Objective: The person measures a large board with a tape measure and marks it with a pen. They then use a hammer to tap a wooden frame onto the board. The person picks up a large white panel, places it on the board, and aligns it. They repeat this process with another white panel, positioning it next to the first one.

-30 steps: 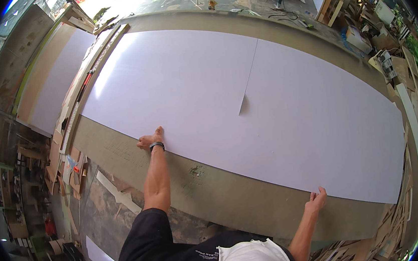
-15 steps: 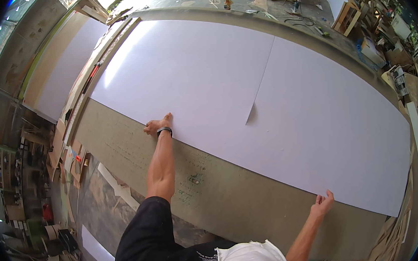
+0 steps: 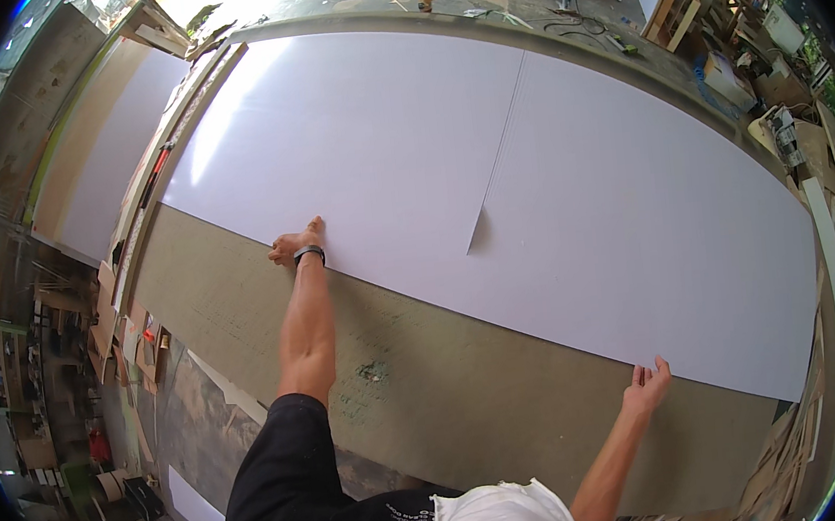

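Clasping the near edge of a large white sheet (image 3: 377,154), left hand (image 3: 297,245) has its thumb laid on the upper face, other fingers bent at the rim; dark band (image 3: 309,256) on that wrist. Right hand (image 3: 648,387) farther along the same edge, fingertips touching it, fingers part curled; cannot tell whether it grasps the sheet or only rests against it. Hands well apart, both arms reaching forward.

Sheet lies spread over a broad grey-brown worktable (image 3: 491,394), a bare strip of tabletop between its near edge and the person. Narrow line (image 3: 505,147) runs inward from the far edge, ending at a slightly lifted corner (image 3: 476,230) with shadow beside it. Glare on the sheet's left part.

Long rail (image 3: 138,232) along the left end of the table; red-and-black tool (image 3: 161,163) lying by it. Beyond, another pale panel (image 3: 116,154). Greenish crumbs (image 3: 373,372) on the bare tabletop, nearer the left arm. Thin wood strips (image 3: 774,467) heaped off the right end; wooden frame (image 3: 671,20) on the floor, far right
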Available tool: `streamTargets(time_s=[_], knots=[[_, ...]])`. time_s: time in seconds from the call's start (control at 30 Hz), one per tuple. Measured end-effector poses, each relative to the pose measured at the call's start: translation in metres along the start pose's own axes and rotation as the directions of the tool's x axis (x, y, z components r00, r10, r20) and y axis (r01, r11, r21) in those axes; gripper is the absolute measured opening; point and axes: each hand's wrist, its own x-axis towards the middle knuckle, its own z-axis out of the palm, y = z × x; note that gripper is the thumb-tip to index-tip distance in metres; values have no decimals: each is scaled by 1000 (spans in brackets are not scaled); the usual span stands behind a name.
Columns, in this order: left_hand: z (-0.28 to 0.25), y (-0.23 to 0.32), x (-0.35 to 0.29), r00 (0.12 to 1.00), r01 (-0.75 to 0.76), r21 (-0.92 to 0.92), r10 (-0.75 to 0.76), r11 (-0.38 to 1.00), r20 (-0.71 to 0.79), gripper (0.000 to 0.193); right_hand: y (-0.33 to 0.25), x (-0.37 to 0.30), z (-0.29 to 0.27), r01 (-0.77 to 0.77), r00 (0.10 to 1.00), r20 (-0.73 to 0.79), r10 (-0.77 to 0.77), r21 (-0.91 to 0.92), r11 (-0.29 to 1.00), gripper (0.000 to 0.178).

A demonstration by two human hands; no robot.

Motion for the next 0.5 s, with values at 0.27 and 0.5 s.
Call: streamTargets(time_s=[0.27, 0.5], knots=[[3, 35, -15, 1000, -5, -34, 5, 999, -6, 101, -7, 9, 24, 33, 999, 11, -34, 28, 999, 60], [34, 51, 4, 989, 11, -8, -12, 1000, -150, 105, -16, 8, 49, 67, 997, 34, -68, 35, 997, 61]])
